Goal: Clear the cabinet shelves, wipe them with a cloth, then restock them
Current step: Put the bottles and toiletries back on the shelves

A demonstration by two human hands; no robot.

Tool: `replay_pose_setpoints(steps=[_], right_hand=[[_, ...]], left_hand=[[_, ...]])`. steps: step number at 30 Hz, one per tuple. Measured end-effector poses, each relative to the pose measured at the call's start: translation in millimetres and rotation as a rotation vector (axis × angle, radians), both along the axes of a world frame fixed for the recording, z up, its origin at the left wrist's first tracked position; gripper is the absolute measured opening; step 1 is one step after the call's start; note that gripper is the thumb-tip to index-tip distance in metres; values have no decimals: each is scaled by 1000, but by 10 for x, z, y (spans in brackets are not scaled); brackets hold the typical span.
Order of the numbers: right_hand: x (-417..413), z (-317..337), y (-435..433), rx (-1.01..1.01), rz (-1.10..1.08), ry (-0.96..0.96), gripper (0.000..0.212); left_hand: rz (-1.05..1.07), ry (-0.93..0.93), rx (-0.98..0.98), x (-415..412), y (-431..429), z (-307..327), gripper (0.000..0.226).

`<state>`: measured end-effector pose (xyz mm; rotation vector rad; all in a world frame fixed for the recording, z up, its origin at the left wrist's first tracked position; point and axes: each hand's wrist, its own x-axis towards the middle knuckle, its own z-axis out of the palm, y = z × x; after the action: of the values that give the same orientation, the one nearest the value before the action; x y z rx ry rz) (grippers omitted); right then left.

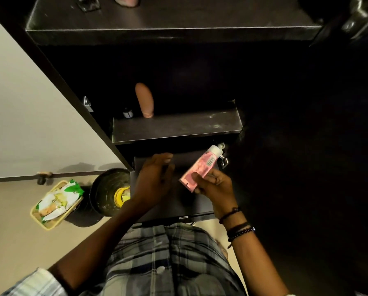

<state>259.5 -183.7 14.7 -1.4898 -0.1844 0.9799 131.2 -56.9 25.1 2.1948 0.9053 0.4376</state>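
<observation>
I stand facing a dark cabinet with its shelves stepping down towards me. My right hand [216, 184] grips the lower end of a pink tube [200, 167] with a white cap, holding it tilted over the lowest shelf [191, 201]. My left hand [155, 178] hovers open over the same shelf, fingers relaxed and holding nothing. On the middle shelf [178, 128] a brown bottle [144, 99] stands cap down beside a small dark jar [127, 113]. The top shelf [170, 28] carries a pinkish object [126, 1] and a dark item [88, 4] at its back.
On the floor to the left stands a yellow basket [50, 218] with green and white packets, next to a dark round bin [108, 193] holding something yellow. A pale wall runs along the left. The open cabinet door with its metal hinge [358, 16] is on the right.
</observation>
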Motion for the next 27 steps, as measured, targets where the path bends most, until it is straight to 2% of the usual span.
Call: replay_pose_setpoints(steps=[3,7,19,27], right_hand=[[-29,283,166,108,-57,13,8],[39,549,522,156,-106,3,23],[293,652,1464,51,-418,22,30],[218,639,1394,-123,-350,-178,20]], left_hand=[[18,-51,38,-34,81,64,33],[110,-123,63,-79,133,215,28],[192,-228,122,-273,216,469,25],[125,-238,139,-431,313,477,26]])
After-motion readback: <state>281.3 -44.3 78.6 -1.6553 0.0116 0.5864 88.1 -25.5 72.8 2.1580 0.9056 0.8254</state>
